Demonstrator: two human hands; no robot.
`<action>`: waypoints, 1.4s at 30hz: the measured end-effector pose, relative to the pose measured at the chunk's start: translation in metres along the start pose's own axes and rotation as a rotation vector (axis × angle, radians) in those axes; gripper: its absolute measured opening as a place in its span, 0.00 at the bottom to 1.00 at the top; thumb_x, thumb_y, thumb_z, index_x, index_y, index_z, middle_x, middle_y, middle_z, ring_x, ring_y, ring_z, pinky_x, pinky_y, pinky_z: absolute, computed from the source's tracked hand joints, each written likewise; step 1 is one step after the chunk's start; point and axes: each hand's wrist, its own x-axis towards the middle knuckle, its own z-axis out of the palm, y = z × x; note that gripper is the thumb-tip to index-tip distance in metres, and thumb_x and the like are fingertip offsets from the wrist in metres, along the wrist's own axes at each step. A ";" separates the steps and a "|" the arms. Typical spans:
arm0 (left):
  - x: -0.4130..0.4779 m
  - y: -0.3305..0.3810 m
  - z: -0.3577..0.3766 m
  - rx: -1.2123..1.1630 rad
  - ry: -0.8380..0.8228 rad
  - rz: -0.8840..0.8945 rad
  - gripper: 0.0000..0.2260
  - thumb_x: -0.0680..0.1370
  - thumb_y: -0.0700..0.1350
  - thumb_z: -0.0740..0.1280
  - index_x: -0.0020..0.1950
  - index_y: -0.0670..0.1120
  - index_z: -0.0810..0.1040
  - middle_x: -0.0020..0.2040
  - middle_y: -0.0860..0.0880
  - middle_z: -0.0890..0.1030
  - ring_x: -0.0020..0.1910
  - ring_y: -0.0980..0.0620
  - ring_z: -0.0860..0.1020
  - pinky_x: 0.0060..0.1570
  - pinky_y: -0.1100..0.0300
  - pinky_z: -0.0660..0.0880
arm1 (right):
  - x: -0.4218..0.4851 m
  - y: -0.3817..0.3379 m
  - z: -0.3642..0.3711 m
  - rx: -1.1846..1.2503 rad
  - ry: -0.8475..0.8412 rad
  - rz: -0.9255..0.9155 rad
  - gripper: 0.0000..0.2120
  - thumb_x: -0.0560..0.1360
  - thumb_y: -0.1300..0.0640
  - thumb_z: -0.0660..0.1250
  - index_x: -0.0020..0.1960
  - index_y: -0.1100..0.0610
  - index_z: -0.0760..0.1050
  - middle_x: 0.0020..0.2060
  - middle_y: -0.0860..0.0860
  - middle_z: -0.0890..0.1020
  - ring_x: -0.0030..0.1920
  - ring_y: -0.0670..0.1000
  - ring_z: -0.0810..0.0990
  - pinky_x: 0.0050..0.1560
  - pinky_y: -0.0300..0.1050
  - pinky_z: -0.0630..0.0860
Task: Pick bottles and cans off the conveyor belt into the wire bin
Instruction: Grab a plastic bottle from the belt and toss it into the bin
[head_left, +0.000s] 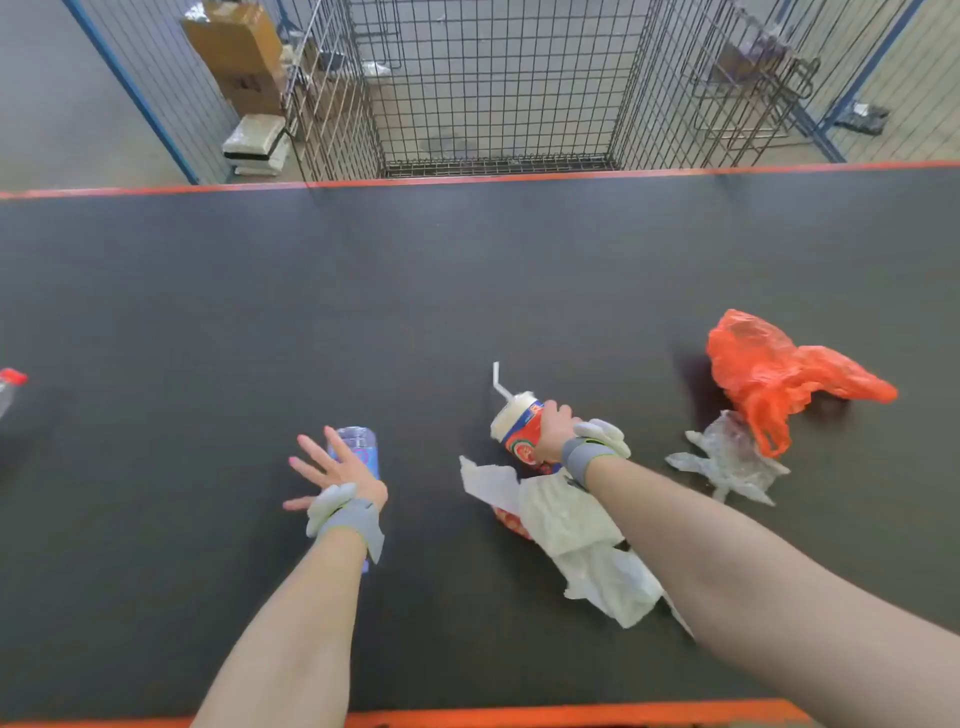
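Left hand (337, 473) spread wide, fingers straight, right above bottle (358, 441); contact unclear. Bottle lies flat on belt (415, 286), long axis along left forearm, far end poking past fingertips toward bin (493, 104). Right hand (558, 428) wrapped round cup (519, 426), well right of the bottle. Left hand nearer: likely just close fingers, lift, toss ahead.

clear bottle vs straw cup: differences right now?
The clear bottle is see-through; the cup is opaque, printed red and blue, with a bent straw. The left hand spreads open over the bottle; the right hand grips the cup. Both are over the near half of the belt.
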 end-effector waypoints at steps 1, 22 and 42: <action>-0.003 0.004 0.002 -0.079 -0.069 -0.014 0.53 0.70 0.45 0.75 0.78 0.50 0.36 0.77 0.43 0.34 0.76 0.37 0.44 0.70 0.34 0.56 | 0.003 0.002 -0.003 0.073 0.014 0.001 0.32 0.73 0.52 0.71 0.70 0.61 0.60 0.66 0.58 0.69 0.66 0.58 0.72 0.66 0.50 0.68; 0.017 0.163 -0.059 -1.558 -0.656 -0.152 0.24 0.74 0.52 0.69 0.66 0.45 0.68 0.57 0.44 0.74 0.50 0.44 0.78 0.42 0.52 0.80 | 0.066 -0.037 -0.078 0.699 0.177 0.028 0.21 0.80 0.55 0.61 0.71 0.59 0.65 0.66 0.57 0.73 0.66 0.58 0.72 0.63 0.47 0.68; 0.152 0.336 -0.217 -1.028 -0.714 0.305 0.33 0.80 0.57 0.60 0.78 0.43 0.51 0.75 0.36 0.60 0.73 0.39 0.62 0.70 0.51 0.62 | 0.191 -0.151 -0.180 0.790 0.089 -0.175 0.21 0.76 0.54 0.63 0.67 0.56 0.66 0.58 0.55 0.77 0.52 0.54 0.78 0.50 0.49 0.77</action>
